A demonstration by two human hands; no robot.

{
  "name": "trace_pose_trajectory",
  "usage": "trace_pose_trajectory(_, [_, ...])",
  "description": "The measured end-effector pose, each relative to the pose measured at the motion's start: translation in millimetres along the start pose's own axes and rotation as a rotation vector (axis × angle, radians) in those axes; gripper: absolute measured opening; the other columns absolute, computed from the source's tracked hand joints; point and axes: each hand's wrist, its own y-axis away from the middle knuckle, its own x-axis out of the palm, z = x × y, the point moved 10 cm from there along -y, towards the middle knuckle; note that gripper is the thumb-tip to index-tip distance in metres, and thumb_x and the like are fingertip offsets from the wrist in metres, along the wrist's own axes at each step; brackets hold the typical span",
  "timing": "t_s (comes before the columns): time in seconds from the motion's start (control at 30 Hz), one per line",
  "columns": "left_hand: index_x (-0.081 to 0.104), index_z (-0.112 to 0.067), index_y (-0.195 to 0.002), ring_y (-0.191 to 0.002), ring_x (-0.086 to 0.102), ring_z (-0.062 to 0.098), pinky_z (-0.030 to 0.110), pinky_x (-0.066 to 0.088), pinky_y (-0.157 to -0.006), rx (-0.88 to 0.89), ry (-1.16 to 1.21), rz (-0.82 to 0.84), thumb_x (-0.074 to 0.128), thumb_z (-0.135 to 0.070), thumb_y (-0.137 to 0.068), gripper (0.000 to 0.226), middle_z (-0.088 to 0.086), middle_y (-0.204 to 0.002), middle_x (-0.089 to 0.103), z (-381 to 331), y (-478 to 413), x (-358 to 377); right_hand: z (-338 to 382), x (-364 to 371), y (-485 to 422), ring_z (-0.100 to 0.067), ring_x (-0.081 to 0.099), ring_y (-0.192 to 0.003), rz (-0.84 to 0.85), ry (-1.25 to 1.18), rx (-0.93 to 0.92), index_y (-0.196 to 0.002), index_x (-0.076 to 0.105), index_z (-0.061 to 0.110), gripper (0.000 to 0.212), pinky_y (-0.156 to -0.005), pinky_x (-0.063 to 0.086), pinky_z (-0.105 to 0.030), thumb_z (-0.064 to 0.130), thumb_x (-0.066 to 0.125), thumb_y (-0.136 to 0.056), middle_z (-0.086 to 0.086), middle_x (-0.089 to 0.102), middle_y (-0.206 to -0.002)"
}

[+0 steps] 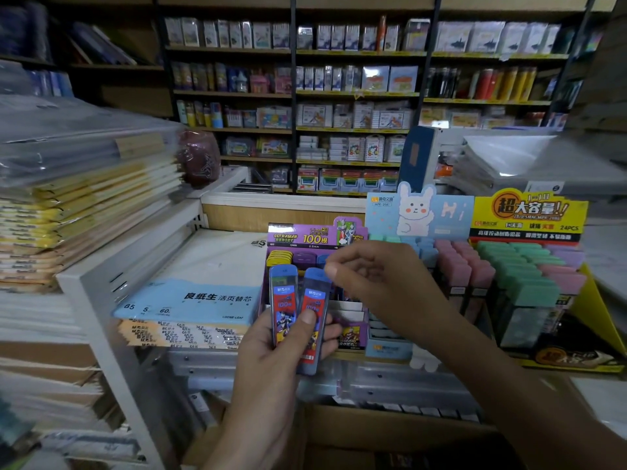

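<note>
My left hand (271, 354) grips two slim blue pencil-lead cases (298, 313) with red labels, side by side and upright, the thumb pressed across the right one. My right hand (376, 279) hovers just above and to the right of them with its fingers curled and nothing visible inside. Its thumb tip sits at the top corner of the right case. Behind the cases stands the purple display box (305, 237) that holds more cases of the same kind.
A bunny-fronted box and a yellow display box (529, 218) of pastel lead cases stand to the right. A blue pack of loose-leaf paper (190, 303) lies on a white rack at left, beside stacked notebooks (88, 212). Stocked shelves (356, 93) fill the back.
</note>
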Motion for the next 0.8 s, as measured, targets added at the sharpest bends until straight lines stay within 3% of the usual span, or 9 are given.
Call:
trace_pose_trajectory(0.13, [0.077, -0.028, -0.106, -0.094, 0.077, 0.034, 0.030, 0.062, -0.070, 0.003, -0.013, 0.034, 0.069, -0.023, -0.086, 0.022, 0.019, -0.102, 0.078, 2.1, -1.7, 1.2, -4.0, 11.3, 3.8, -0.008, 0.072, -0.068, 0.063, -0.079, 0.046, -0.099, 0.074, 0.018, 0.017, -0.065, 0.062, -0.029, 0.023, 0.080, -0.084, -0.002, 0.075, -0.075])
trace_pose_trajectory(0.27, [0.077, -0.024, -0.108, -0.094, 0.076, 0.036, 0.033, 0.063, -0.072, 0.006, -0.001, 0.038, 0.069, -0.027, -0.086, 0.023, 0.022, -0.102, 0.077, 2.1, -3.9, -0.2, -3.3, 7.8, 2.2, -0.013, 0.072, -0.062, 0.039, -0.155, 0.067, -0.095, 0.074, 0.013, 0.014, -0.056, 0.058, -0.024, 0.015, 0.081, -0.083, -0.007, 0.074, -0.074])
trace_pose_trajectory(0.4, [0.080, -0.022, -0.090, -0.084, 0.078, 0.026, 0.029, 0.061, -0.060, 0.010, 0.021, -0.050, 0.063, -0.035, -0.086, 0.022, 0.017, -0.095, 0.078, 0.3, -8.0, -12.7, -2.0, -1.4, -0.7, -0.011, 0.069, -0.059, 0.008, -0.240, 0.069, -0.096, 0.073, 0.013, 0.012, -0.053, 0.051, -0.016, 0.014, 0.078, -0.086, -0.006, 0.074, -0.071])
trace_pose_trajectory(0.53, [0.079, -0.016, -0.080, -0.088, 0.078, 0.025, 0.025, 0.061, -0.069, 0.056, 0.022, -0.066, 0.060, -0.032, -0.086, 0.026, 0.019, -0.094, 0.078, -7.4, -14.2, -21.9, -0.5, -17.0, -7.0, -0.012, 0.068, -0.060, -0.094, -0.262, 0.031, -0.093, 0.072, 0.020, 0.010, -0.057, 0.055, -0.020, 0.014, 0.076, -0.087, -0.006, 0.072, -0.073])
trace_pose_trajectory(0.67, [0.080, -0.018, -0.084, -0.077, 0.065, 0.024, 0.036, 0.051, -0.073, 0.087, -0.093, -0.113, 0.064, -0.039, -0.084, 0.026, 0.009, -0.083, 0.075, -11.9, -19.7, -38.0, 4.3, -28.7, -14.3, -0.017, 0.067, -0.065, -0.184, -0.160, -0.038, -0.085, 0.069, 0.030, 0.021, -0.060, 0.057, -0.025, 0.010, 0.075, -0.087, -0.004, 0.069, -0.071])
trace_pose_trajectory(0.8, [0.081, -0.021, -0.095, -0.066, 0.059, 0.014, 0.025, 0.048, -0.061, 0.086, -0.155, -0.113, 0.067, -0.044, -0.082, 0.030, 0.000, -0.071, 0.068, -13.5, -20.4, -42.6, 3.0, -28.7, -20.1, -0.020, 0.065, -0.073, -0.194, -0.023, -0.055, -0.091, 0.069, 0.024, 0.016, -0.067, 0.059, -0.025, 0.011, 0.076, -0.087, 0.001, 0.069, -0.078])
